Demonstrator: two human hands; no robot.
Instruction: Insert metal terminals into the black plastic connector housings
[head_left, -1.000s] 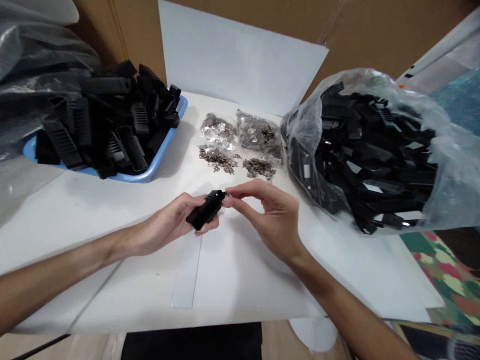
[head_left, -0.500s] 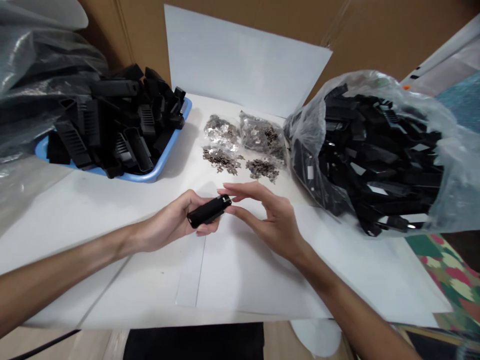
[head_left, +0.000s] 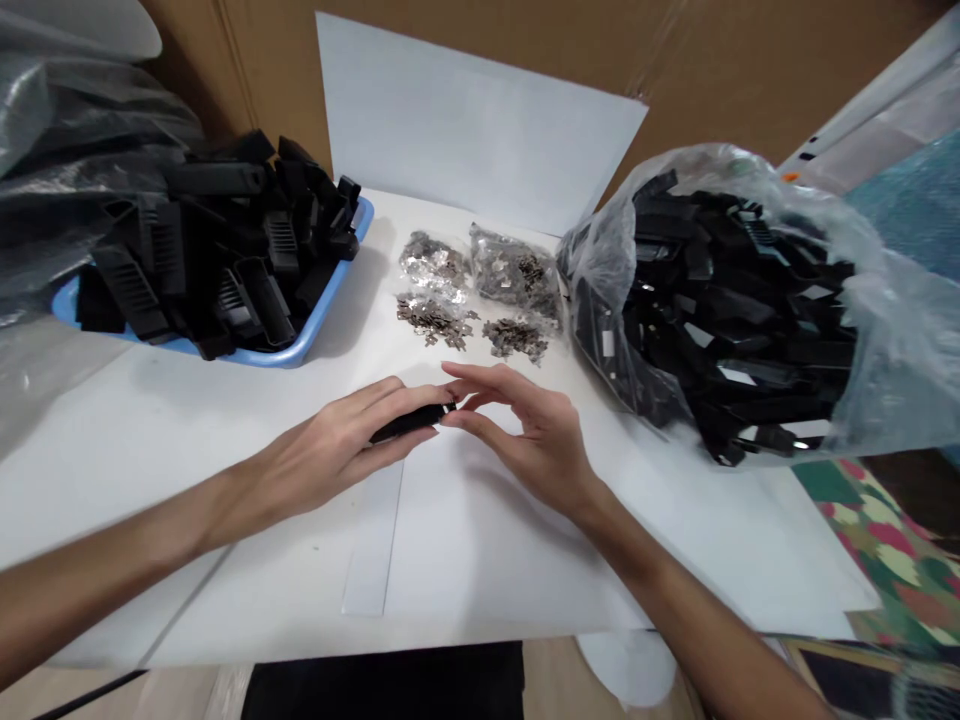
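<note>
My left hand [head_left: 337, 435] is wrapped round a small, oblong black plastic housing [head_left: 410, 422], fingers over the top and thumb below. Its right end, with a small light spot, points toward my right hand [head_left: 529, 430]. The thumb and fingertips of that hand are curled together at this end; whether a small part sits between them is hidden. Behind the hands lie two loose piles of small flat metal pieces, a left pile [head_left: 433, 318] and a right pile [head_left: 516, 338]. Clear bags of similar pieces, a left bag [head_left: 433, 262] and a right bag [head_left: 514, 268], lie just beyond.
A blue tray [head_left: 300, 350] heaped with black plastic housings [head_left: 191, 240] stands at the left, beside grey plastic wrapping [head_left: 75, 150]. At the right, a large clear bag [head_left: 885, 370] holds many black parts [head_left: 739, 310]. A white board [head_left: 472, 120] leans against cardboard [head_left: 712, 60] behind.
My left hand has turned over, so its back faces up and its fingers now cover most of the housing. My right fingertips remain at the housing's end. The whole view has shifted slightly.
</note>
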